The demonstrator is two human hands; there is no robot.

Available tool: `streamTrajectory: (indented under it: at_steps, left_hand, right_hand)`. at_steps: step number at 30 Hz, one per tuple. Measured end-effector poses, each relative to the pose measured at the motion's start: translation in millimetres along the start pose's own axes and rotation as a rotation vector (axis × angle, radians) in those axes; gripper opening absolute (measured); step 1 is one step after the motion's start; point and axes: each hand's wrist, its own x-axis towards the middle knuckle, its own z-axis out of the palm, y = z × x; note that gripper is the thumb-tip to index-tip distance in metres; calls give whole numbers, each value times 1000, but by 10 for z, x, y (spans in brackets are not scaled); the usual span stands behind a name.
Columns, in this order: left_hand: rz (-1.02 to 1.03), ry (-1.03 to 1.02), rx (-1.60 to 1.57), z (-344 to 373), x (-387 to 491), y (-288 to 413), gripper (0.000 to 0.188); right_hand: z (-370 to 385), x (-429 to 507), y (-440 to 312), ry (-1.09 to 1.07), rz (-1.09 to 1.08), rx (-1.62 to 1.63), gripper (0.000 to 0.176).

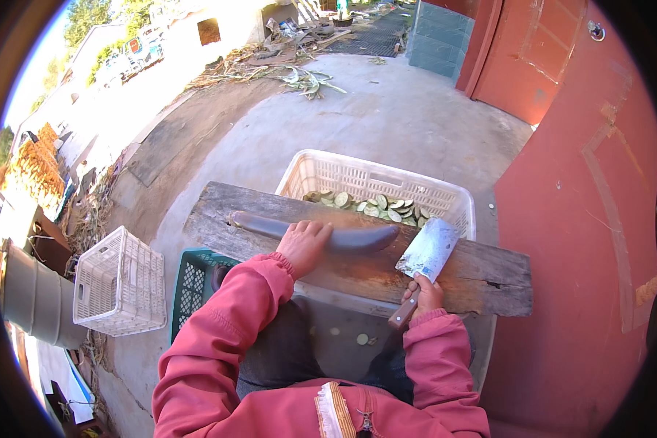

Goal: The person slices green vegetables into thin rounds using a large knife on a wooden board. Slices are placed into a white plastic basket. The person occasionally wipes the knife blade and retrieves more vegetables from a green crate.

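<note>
A long purple eggplant [361,240] lies lengthwise on a weathered wooden plank [487,274]. My left hand [305,247] is on top of it near its middle, fingers over the far side. In my right hand [428,293] is the wooden handle of a cleaver [429,247]. Its broad, stained blade points away from me over the plank, just right of the eggplant's blunt end. Beyond the plank's far edge, sliced eggplant pieces [386,207] lie in a white plastic crate [416,183]. The plank hides the near part of that crate.
At my left stand a green plastic crate [189,274], partly under the plank, and a white crate [123,284]. A metal drum [41,298] is farther left. On the right rises a red door [558,219]. A few slices [363,339] lie on the ground between my legs.
</note>
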Motion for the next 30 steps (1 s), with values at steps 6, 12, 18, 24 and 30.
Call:
streamTrajectory:
  at_steps: [6,12,18,24,30]
  left_hand:
    - [164,16,33,131,109,74,73]
    - [149,-154,34,39,314,223,80]
    - [108,-255,-182,-19,502,118,77]
    - [97,-376,-241,-120,320,52,75]
    - [260,-83,-226,-102,268,75,60]
  right_hand:
    - [-94,9,26,-57,70,-6,15]
    - [-93,14,73,-110,96,152,16]
    - [-235,34,-9,-188,111,185,16]
    - [-76,-289,-253,-252,-125,-350,14]
    - [-160,-423,-553,-349,-696,-1315,52]
